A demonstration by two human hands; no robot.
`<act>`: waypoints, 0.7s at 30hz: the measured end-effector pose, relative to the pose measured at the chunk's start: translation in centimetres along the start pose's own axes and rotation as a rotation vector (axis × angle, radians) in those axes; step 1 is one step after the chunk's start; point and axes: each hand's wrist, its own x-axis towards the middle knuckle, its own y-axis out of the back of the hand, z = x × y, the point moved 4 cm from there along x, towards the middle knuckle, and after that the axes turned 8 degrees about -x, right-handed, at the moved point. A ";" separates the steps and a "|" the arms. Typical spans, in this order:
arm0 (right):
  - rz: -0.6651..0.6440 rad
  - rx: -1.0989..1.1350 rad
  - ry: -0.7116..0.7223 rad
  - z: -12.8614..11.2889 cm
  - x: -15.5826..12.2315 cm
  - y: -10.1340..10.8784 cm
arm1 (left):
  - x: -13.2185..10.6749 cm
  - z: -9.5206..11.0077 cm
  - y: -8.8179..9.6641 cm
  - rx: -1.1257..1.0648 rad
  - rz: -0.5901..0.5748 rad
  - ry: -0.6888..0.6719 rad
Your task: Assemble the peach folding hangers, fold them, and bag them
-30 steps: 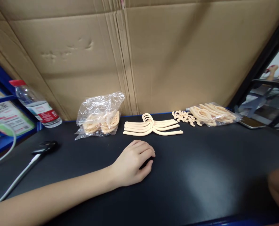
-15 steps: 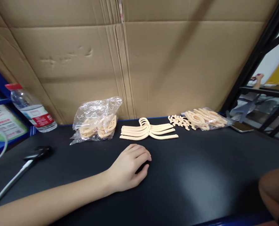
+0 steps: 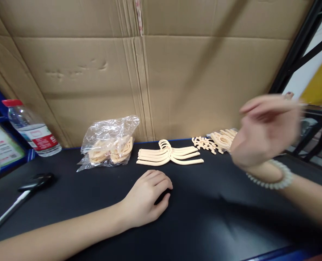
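My left hand (image 3: 150, 197) rests on the black table, fingers loosely curled and the thumb apart from them, with nothing visible in it. Just behind it lies a row of several cream plastic hangers (image 3: 169, 156), overlapping, their hooks pointing to the back. My right hand (image 3: 266, 130), with a beaded bracelet (image 3: 281, 179) at the wrist, is raised over the right side of the table. Motion smears its fingers, and I see nothing held in it. Behind it is a bag of cream hanger parts (image 3: 223, 138), partly hidden. Small cream hook-like pieces (image 3: 207, 144) lie loose beside that bag.
A clear plastic bag of cream parts (image 3: 110, 145) sits at the back left. Further left are a red-capped water bottle (image 3: 34, 128) and a black device with a white cable (image 3: 37, 181). A cardboard wall (image 3: 95, 83) closes off the back; a black metal frame (image 3: 288, 61) stands right.
My right hand has swung up into view from the lower right edge, now covering part of the right-hand bag. My left hand stays in place. The view has shifted slightly.
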 end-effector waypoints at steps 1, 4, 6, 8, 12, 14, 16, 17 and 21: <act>-0.001 -0.001 0.003 -0.3 -1.0 -0.2 | 0.0 0.0 0.0 0.000 -0.002 0.004; -0.246 0.011 0.020 -0.9 -4.8 -1.9 | 0.0 0.0 0.0 0.002 -0.011 0.012; -0.404 0.056 0.054 -1.0 -6.7 -3.0 | 0.1 0.0 0.0 0.003 -0.009 0.015; -0.476 0.083 0.070 -0.7 -7.5 -3.6 | 0.1 0.0 0.1 0.004 0.004 0.019; -0.508 0.093 0.063 -0.4 -7.3 -3.9 | 0.0 0.0 0.3 -0.005 0.023 0.019; -0.500 0.092 0.034 -0.3 -7.0 -3.8 | 0.0 0.0 0.3 -0.012 0.025 0.014; -0.488 0.093 0.016 -0.3 -7.0 -3.6 | 0.1 -0.1 0.2 -0.013 0.028 0.010; -0.486 0.091 0.011 -0.4 -7.0 -3.6 | 0.1 -0.1 0.2 -0.013 0.029 0.008; -0.475 0.082 -0.018 -0.4 -7.1 -3.6 | 0.1 -0.1 0.2 -0.014 0.027 0.007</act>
